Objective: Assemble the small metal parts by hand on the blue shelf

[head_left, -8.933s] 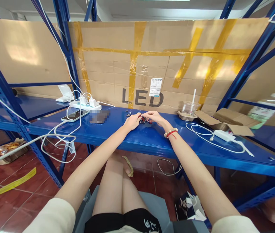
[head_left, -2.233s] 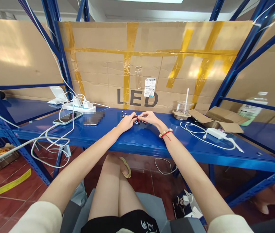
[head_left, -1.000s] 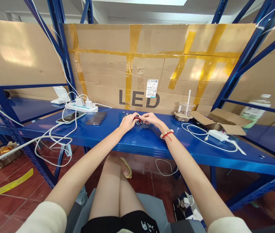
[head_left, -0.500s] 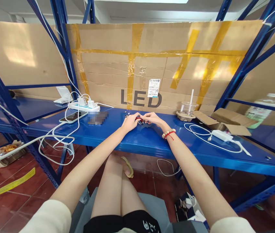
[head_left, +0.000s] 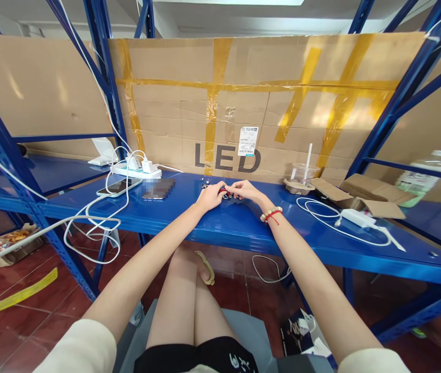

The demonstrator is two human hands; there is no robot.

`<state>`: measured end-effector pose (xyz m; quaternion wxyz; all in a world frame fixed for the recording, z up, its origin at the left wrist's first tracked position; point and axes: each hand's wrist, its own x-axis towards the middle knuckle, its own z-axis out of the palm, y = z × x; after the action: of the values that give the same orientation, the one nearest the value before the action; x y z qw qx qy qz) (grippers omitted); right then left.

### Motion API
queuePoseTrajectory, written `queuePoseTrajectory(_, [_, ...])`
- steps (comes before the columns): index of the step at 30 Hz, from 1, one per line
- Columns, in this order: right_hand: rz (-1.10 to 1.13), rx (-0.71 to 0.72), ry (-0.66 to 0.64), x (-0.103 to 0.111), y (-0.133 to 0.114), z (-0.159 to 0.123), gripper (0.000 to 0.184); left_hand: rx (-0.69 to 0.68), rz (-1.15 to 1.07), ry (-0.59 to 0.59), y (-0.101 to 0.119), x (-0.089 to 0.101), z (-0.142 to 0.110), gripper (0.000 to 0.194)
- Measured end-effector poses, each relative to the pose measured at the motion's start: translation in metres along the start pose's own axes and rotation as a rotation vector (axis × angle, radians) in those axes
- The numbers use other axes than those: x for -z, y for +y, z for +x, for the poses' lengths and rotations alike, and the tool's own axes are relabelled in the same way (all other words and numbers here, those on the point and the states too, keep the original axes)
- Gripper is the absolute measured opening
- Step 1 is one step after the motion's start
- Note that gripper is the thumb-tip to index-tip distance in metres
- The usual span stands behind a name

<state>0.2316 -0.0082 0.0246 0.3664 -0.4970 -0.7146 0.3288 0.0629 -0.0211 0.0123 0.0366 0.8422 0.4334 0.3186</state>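
My left hand [head_left: 211,196] and my right hand [head_left: 246,190] meet over the middle of the blue shelf [head_left: 239,225]. Between their fingertips is a small dark red and black piece [head_left: 223,190], mostly covered by the fingers; its kind is too small to tell. The left fingers are curled round it, and the right thumb and fingertips pinch at its right side. A few tiny dark and light bits [head_left: 205,183] lie on the shelf just beyond the left hand. A beaded bracelet [head_left: 271,214] with a red cord is on the right wrist.
To the left lie a phone [head_left: 119,187], a blurred-out flat item [head_left: 158,189] and a power strip [head_left: 137,170] with white cables. On the right are a plastic cup [head_left: 303,173] with a straw, a white charger [head_left: 358,217] with its cable, an opened cardboard box [head_left: 375,191] and a bottle [head_left: 424,176].
Both hands stay together at the same spot on the shelf, with small finger shifts around the red and black piece. The camera view has swung slightly.
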Motion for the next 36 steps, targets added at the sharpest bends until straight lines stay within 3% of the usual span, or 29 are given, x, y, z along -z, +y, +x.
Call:
queuePoseTrajectory(14, [-0.073, 0.128, 0.049, 0.0, 0.013, 0.007, 0.046, 0.055, 0.062, -0.019, 0.001, 0.0, 0.0, 0.021])
queuePoseTrajectory(36, [-0.008, 0.259, 0.081, -0.005, 0.0, 0.001, 0.046, 0.118, 0.103, -0.002, 0.003, 0.003, 0.001, 0.028])
